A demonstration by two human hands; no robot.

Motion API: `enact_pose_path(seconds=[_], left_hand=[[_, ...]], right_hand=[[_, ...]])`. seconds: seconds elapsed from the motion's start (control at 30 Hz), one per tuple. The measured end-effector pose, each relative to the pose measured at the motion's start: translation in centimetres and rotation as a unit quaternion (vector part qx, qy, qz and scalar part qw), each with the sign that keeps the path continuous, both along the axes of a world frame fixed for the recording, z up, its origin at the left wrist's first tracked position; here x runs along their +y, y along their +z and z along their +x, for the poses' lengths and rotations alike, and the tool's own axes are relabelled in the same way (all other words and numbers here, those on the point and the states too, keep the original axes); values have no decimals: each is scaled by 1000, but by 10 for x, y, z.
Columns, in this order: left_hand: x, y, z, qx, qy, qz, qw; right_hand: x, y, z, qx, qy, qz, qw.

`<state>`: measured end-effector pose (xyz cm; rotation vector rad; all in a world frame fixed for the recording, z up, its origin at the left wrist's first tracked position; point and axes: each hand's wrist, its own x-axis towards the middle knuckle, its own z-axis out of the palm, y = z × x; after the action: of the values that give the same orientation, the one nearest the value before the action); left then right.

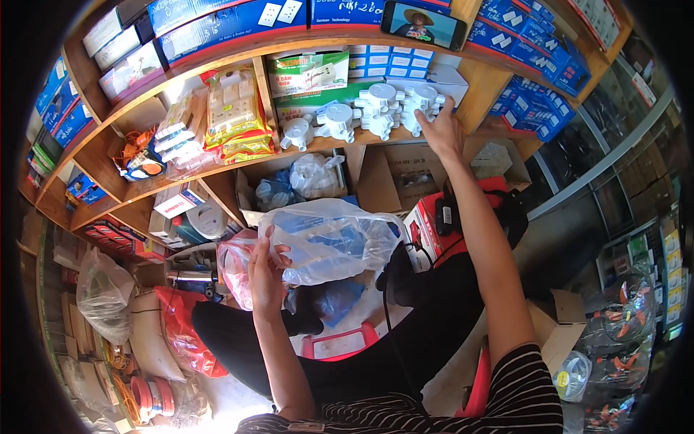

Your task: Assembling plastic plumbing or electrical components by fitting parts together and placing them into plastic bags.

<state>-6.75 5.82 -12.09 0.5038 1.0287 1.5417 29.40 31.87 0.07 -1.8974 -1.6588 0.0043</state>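
My right hand (440, 132) reaches up to the shelf, its thumb and fingers closed about a white round junction box (421, 98) at the right end of a row. More white junction boxes (381, 108), some stacked, stand to its left. Lower down, my left hand (266, 271) grips the left edge of a clear plastic bag (332, 228). The bag is spread wide above my lap, and pale blue-white shapes show through its film. A pinkish bag (235, 267) hangs just left of that hand.
A phone (423, 25) with a lit screen leans on the upper shelf among blue cartons (231, 29). Packs of white sockets (235, 108) fill the compartment left of the junction boxes. Below are an open cardboard box (401, 173) and a red-and-white carton (426, 231).
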Motion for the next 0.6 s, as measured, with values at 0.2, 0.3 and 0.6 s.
enact_pose_path(seconds=[0.2, 0.3, 0.6], left_hand=[[6, 1, -3, -46, -36, 32, 998], [8, 13, 6, -73, -50, 23, 996], [5, 12, -2, -71, -46, 29, 996]], right_hand=[[19, -8, -6, -81, 5, 14, 997], [35, -14, 4, -107, -6, 17, 994], [61, -35, 13, -47, -21, 35, 998]])
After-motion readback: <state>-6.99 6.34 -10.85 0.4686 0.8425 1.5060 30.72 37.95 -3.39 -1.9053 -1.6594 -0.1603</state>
